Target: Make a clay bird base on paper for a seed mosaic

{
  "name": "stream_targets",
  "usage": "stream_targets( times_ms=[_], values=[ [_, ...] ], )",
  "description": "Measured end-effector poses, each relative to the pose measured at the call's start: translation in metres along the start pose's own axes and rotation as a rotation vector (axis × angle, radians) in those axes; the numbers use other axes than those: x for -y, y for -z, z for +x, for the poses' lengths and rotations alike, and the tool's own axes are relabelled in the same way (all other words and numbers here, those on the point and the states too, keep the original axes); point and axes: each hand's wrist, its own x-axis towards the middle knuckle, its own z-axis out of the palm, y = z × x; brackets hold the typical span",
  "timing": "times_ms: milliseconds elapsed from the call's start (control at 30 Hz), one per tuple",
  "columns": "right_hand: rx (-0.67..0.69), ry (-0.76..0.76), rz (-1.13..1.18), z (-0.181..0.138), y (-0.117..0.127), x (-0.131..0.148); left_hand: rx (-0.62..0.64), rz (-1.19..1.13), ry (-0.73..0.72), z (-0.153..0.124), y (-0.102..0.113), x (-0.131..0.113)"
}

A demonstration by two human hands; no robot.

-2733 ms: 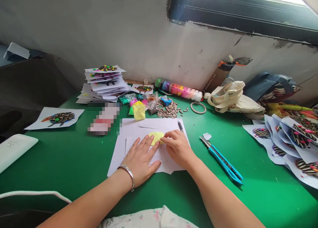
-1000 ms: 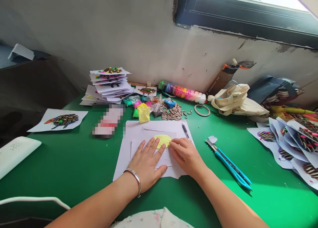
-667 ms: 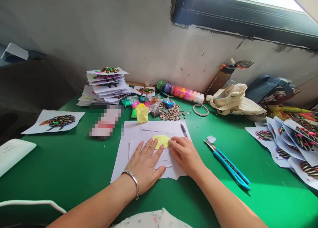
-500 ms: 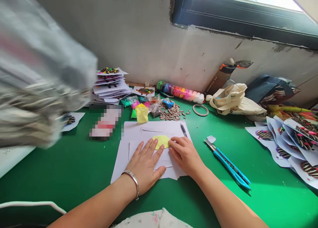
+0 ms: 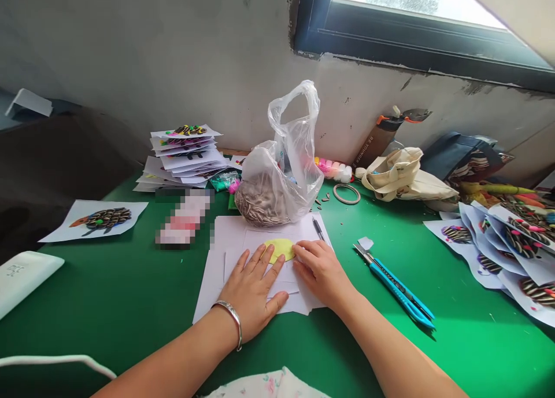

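Observation:
On a small stack of white paper (image 5: 208, 276) lies a flat, rounded piece of yellow modelling clay (image 5: 281, 249). Spread over the sheets is my left hand (image 5: 255, 285), its fingers apart and the fingertips on the clay's left and lower edge. My right hand (image 5: 321, 271) has its fingers bent together, with the tips against the clay's right edge. Those fingers partly hide what they touch. A black pen (image 5: 318, 229) rests on the paper just beyond my right hand.
Behind the paper stands a clear plastic bag of sunflower seeds (image 5: 264, 201), covering small clay packets. A blue utility knife (image 5: 396, 288) lies to the right, near a tape roll (image 5: 347, 194). Seed pictures are stacked left (image 5: 191, 155) and right (image 5: 498, 242); a white device (image 5: 28, 279) sits left.
The bag of seeds, blurred at the upper left before, now stands behind the paper. It uncovers a seed turtle picture on the left. Both my hands stay about where they were.

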Motion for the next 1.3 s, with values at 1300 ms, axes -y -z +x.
stream_targets(
  times_ms=[1300],
  values=[
    [0.093,0.121,-0.091,0.001,0.004,0.020,-0.258,0.017,-0.045,-0.013,0.000,0.008]
  ],
)
